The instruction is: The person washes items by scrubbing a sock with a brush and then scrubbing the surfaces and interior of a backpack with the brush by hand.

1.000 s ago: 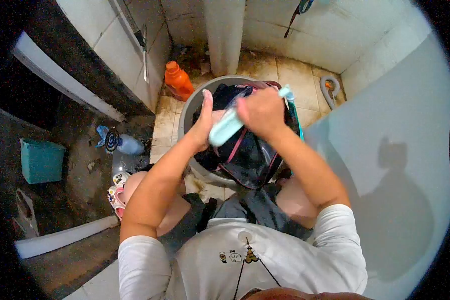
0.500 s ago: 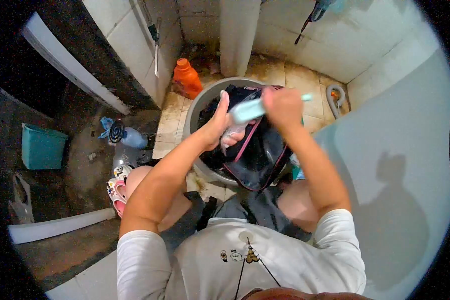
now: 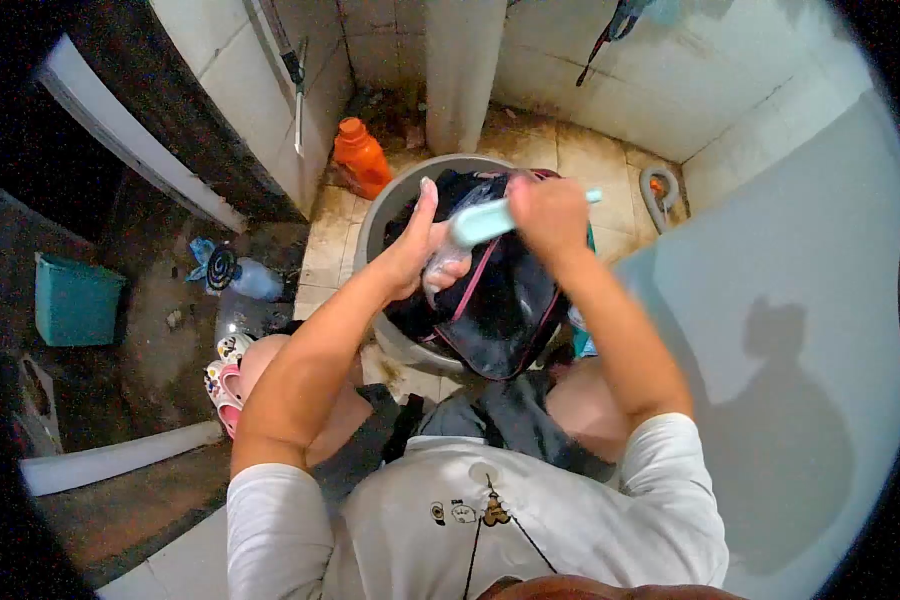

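My right hand is closed round the handle of a pale mint scrub brush. The brush lies across toward my left hand, whose thumb sticks up while its fingers curl under a soapy, greyish part of a black bag. Pink piping runs along the bag's edges. The bag fills much of a round grey tub between my knees, with dark wet fabric beside it. The brush's bristles are hidden against the held part.
An orange bottle stands behind the tub, near a white pillar. A grey hose curls on the tiles. To the right is a large pale surface. At left are a teal bin, a bluish bottle and decorated clogs.
The brush and my right hand have shifted slightly against my left hand. The whole view has moved a little, so everything appears further left.
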A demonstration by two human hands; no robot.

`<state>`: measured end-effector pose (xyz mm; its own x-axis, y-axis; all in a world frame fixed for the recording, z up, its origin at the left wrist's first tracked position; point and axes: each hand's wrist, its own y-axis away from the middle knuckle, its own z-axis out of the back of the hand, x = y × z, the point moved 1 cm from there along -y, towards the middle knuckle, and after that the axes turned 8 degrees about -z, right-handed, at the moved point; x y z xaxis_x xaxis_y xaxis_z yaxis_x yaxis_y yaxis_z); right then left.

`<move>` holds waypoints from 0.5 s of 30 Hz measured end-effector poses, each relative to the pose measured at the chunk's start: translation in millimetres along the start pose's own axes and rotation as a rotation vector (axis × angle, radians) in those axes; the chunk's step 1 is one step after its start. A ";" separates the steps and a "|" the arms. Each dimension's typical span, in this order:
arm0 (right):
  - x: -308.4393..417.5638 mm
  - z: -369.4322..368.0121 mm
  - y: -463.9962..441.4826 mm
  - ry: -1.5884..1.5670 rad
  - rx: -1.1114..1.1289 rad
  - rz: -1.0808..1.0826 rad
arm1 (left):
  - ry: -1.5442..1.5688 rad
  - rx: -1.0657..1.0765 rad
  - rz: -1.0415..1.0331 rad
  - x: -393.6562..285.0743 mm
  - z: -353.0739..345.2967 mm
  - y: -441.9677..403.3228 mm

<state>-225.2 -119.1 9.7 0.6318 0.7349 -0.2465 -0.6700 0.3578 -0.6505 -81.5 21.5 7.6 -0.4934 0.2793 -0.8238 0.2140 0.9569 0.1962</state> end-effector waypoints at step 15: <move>5.3 12.1 -1.0 0.037 -0.031 -0.026 | 0.009 -0.095 -0.030 2.3 -8.8 5.6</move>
<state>-225.9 -108.7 17.8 0.6632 0.7035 -0.2555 -0.6414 0.3582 -0.6785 -88.9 28.1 11.5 -0.5064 0.2503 -0.8252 0.1185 0.9681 0.2210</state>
